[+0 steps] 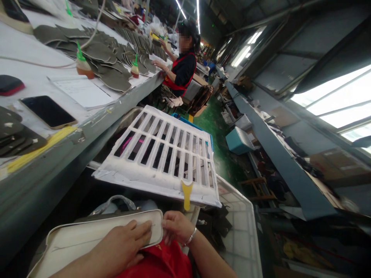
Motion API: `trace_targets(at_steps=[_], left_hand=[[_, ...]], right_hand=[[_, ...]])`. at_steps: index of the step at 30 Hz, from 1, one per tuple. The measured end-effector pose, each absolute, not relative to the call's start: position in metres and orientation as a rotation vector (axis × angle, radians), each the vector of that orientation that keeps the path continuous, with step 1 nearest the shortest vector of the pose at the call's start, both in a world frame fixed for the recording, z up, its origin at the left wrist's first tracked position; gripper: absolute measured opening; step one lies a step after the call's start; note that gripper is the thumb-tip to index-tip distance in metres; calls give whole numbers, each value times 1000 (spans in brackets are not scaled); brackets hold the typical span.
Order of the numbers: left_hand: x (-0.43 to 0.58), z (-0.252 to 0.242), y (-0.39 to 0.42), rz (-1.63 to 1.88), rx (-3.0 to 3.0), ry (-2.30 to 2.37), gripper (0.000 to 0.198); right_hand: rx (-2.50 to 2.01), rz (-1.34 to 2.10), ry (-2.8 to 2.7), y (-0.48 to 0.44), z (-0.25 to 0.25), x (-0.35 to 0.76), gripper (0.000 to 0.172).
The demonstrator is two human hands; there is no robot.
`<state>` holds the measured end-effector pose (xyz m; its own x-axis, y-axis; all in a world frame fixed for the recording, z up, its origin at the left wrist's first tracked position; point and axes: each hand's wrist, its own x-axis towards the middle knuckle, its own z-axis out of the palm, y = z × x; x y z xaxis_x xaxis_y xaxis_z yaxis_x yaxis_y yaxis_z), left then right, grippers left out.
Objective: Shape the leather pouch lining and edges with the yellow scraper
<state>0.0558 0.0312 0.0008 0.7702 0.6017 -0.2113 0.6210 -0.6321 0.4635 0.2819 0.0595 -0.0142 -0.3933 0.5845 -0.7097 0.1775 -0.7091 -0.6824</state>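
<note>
A long cream panel (87, 235) with rounded corners, a raised dark-edged rim and a thin drawn line lies across my lap. My left hand (123, 243) rests flat on its upper face, fingers stretched toward the right end. At that end, my right hand (178, 227), with a bracelet on the wrist, is closed with thumb and fingers pinched at the panel's corner edge. Beneath the panel is red apron cloth (162, 262). A white slatted rack (150, 170) stands just beyond, with a yellow forked tool (187, 195) on its near edge.
A workbench (95, 127) on the left carries a phone (48, 111), papers (82, 90), glue bottles (84, 63) and stacked grey-green pieces (101, 50). A white crate (242, 224) stands at my right. Farther off, a person (182, 65) works at the bench.
</note>
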Motion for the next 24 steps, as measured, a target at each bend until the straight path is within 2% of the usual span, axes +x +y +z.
trace_targets(at_steps=[8, 13, 18, 19, 22, 24], left_hand=[[56, -1, 37, -55, 2459, 895, 50], [57, 5, 35, 69, 2402, 912, 46], [24, 19, 12, 414, 2076, 956, 79], [11, 22, 5, 527, 1927, 1042, 75], [-39, 21, -15, 904, 1403, 1461, 34], [-72, 8, -23, 992, 1144, 1636, 38]], right_hand=[[-1780, 2253, -1179, 81, 9, 266, 48], [-1871, 2284, -1350, 89, 16, 262, 31], [-1943, 2314, -1455, 92, 10, 266, 23], [-1948, 2325, -1442, 92, 8, 267, 23], [-1948, 2366, -1369, 91, 8, 270, 23], [-1939, 2402, -1336, 91, 9, 271, 24]])
